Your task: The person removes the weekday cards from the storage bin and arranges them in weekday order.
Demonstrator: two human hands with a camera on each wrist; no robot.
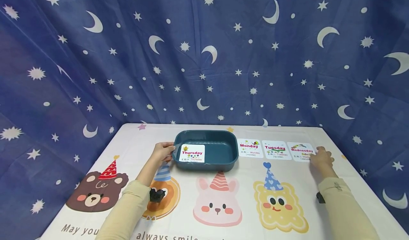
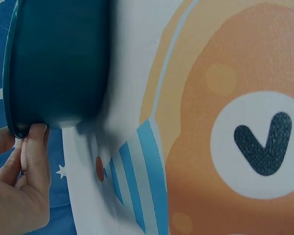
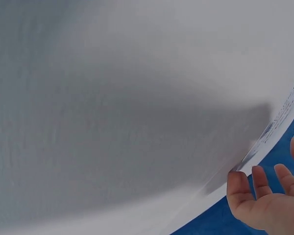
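Observation:
My left hand [image 1: 162, 152] pinches the left rim of a dark teal plastic tub [image 1: 222, 152]. In the left wrist view its thumb and fingers meet at the rim of the tub [image 2: 59, 63]. Inside the tub, at its left end, lies a white Thursday card [image 1: 192, 153], its bottom edge hidden behind the front wall. Over at the right, my right hand [image 1: 322, 159] has its fingertips at the right edge of the Wednesday card [image 1: 299, 152]. The right wrist view shows that hand [image 3: 269, 205] with fingers spread and loosely bent, one fingertip at the card's edge.
The Monday card [image 1: 250, 148] and Tuesday card [image 1: 276, 150] lie flat in a row between the tub and the Wednesday card. A white tablecloth [image 1: 249, 204] with printed cartoon figures covers the table. Behind it hangs a blue curtain [image 1: 223, 105] with moons and stars.

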